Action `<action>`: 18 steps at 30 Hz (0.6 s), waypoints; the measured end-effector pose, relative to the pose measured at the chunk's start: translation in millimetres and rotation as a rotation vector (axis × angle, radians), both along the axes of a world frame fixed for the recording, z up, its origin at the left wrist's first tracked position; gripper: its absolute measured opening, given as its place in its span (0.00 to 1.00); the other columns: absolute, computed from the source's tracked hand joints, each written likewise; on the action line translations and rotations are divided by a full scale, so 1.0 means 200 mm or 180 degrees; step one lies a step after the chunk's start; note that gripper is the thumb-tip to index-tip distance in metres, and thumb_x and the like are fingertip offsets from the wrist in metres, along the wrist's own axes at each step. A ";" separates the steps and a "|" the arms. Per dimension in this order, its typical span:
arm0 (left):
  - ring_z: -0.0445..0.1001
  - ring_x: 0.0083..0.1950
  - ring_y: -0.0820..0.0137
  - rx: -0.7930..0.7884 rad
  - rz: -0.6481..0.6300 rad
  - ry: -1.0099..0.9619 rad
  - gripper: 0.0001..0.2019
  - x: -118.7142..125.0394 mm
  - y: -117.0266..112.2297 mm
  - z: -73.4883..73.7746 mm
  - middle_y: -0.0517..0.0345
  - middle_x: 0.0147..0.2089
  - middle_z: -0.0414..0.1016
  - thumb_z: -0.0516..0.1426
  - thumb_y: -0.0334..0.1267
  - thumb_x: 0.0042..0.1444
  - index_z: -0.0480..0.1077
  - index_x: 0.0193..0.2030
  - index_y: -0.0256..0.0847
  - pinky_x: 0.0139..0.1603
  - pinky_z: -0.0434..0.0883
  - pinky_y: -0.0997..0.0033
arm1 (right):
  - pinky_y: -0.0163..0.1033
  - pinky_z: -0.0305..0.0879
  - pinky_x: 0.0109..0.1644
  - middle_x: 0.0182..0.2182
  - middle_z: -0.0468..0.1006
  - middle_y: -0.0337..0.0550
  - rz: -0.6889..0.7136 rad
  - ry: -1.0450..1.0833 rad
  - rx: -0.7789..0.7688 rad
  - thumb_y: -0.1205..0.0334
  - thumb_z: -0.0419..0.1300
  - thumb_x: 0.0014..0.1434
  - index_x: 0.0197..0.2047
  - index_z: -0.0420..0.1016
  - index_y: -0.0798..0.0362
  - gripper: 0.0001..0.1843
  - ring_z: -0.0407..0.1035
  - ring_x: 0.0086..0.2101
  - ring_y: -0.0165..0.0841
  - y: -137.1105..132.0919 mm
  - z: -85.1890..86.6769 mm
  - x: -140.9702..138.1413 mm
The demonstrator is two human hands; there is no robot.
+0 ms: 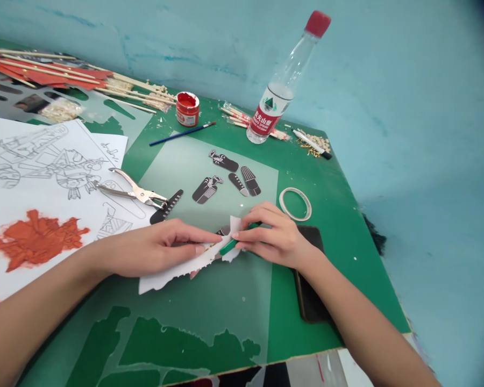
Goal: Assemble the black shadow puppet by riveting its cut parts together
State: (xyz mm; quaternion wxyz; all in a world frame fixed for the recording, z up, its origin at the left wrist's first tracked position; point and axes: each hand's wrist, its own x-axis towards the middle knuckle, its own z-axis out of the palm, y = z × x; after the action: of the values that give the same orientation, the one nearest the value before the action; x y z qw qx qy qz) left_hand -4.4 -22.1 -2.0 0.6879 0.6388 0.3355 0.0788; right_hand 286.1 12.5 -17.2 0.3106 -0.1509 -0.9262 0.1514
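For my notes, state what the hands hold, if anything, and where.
The right hand holds a green object behind the end jutting toward the white paper. The left hand touches that paper's upper edge; whether it grips is unclear.

1 red-capped bottle (271,110) and 1 dark phone (311,307), well apart

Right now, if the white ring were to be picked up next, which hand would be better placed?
Likely the right hand: the white ring lies close beside it. The left hand is farther off, touching the white paper, with the right in between. The right would first have to release the green piece.
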 end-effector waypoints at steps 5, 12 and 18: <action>0.68 0.28 0.73 0.0098 0.0019 -0.0034 0.23 0.01 0.00 0.01 0.58 0.36 0.80 0.52 0.50 0.70 0.72 0.67 0.50 0.26 0.65 0.78 | 0.46 0.73 0.47 0.41 0.79 0.47 0.0014 -0.0025 -0.0035 0.65 0.68 0.64 0.50 0.79 0.49 0.10 0.72 0.42 0.36 0.01 -0.02 0.01; 0.71 0.32 0.71 0.0254 0.0074 0.0047 0.21 0.00 0.00 0.02 0.58 0.36 0.80 0.55 0.46 0.67 0.76 0.64 0.50 0.28 0.68 0.77 | 0.47 0.74 0.47 0.41 0.78 0.46 0.0005 -0.0046 0.0203 0.63 0.65 0.67 0.50 0.78 0.48 0.08 0.71 0.42 0.36 -0.01 0.02 -0.01; 0.68 0.30 0.72 0.0317 -0.0097 0.0143 0.20 0.00 0.00 0.04 0.59 0.34 0.77 0.56 0.44 0.66 0.78 0.62 0.49 0.28 0.65 0.77 | 0.47 0.75 0.48 0.40 0.78 0.47 0.0095 -0.0112 0.0312 0.63 0.64 0.68 0.50 0.77 0.50 0.08 0.71 0.42 0.36 -0.04 0.05 -0.04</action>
State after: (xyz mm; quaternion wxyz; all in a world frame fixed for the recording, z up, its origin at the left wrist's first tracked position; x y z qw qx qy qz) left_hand -4.0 -21.7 6.1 0.6487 0.6789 0.3367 0.0706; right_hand 277.6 5.4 -8.2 0.2990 -0.1243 -0.9400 0.1078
